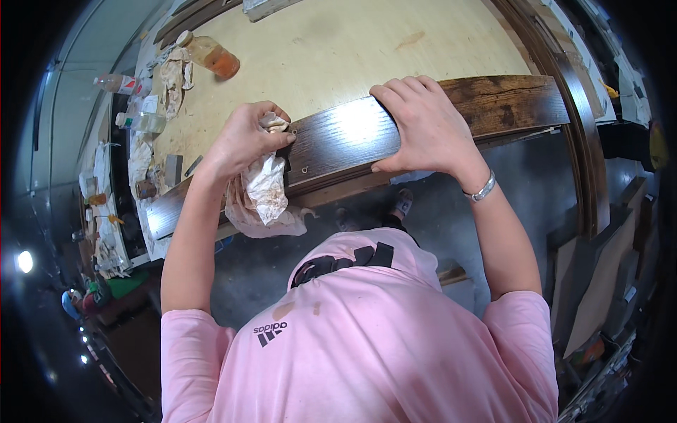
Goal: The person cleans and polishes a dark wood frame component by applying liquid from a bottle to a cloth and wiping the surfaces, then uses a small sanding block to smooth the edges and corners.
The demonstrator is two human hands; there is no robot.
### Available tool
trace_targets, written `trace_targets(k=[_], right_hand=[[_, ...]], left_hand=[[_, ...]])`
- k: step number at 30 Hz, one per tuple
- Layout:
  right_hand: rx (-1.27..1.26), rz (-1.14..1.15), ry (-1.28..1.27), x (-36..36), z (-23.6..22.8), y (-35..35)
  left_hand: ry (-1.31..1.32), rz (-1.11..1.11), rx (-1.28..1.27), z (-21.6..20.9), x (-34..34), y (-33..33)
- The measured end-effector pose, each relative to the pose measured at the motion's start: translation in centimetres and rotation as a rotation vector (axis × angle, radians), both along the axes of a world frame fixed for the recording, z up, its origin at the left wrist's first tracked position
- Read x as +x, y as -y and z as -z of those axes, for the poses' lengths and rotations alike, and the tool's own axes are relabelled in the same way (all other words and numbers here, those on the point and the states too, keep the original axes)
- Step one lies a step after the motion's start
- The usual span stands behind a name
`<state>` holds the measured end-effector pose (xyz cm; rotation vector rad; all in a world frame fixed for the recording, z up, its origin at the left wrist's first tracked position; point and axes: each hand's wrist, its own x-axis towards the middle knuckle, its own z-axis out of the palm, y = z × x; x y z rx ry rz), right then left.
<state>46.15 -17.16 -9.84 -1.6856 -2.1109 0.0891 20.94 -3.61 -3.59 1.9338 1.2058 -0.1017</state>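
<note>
A long dark brown wooden board [508, 106] with a glossy face lies across the near edge of the pale workbench [317, 42]. My right hand [427, 123] grips it near the middle, fingers over the far edge and thumb at the near edge. In my left hand [243, 141] a crumpled, stained white rag [266, 187] is pinched between thumb and fingers, its loose end hanging past the board's near side. The fingertips are at the board's surface, beside two small ring-like marks. Whether something else is inside the rag is hidden.
A bottle of orange-brown liquid [215, 58] lies on its side at the far left, beside a stained cloth [175, 77]. Clear bottles [141, 121] lie past the left edge. A grey block [173, 169] sits nearer. Long dark planks [585, 155] run along the right.
</note>
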Motion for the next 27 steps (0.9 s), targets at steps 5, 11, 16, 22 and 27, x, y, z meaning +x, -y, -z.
trace_targets(k=[5, 11, 16, 22, 27], right_hand=[[0.0, -0.001, 0.003, 0.0, -0.1, -0.1], [0.007, -0.033, -0.027, 0.2, -0.2, -0.1], [-0.06, -0.01, -0.017, -0.3, -1.1, -0.1], [-0.057, -0.014, -0.02, -0.9, -1.6, -0.3], [-0.086, 0.002, -0.004, -0.9, -1.8, -0.1]], left_hand=[[0.06, -0.004, 0.006, 1.1, -1.3, -0.9], [0.306, 0.309, 0.748, 2.5, 1.4, 6.1], [0.185, 0.27, 0.788, 4.1, -9.6, 4.2], [0.22, -0.496, 0.893, 3.9, -23.5, 2.3], [0.123, 0.042, 0.817, 3.5, -14.1, 3.4]])
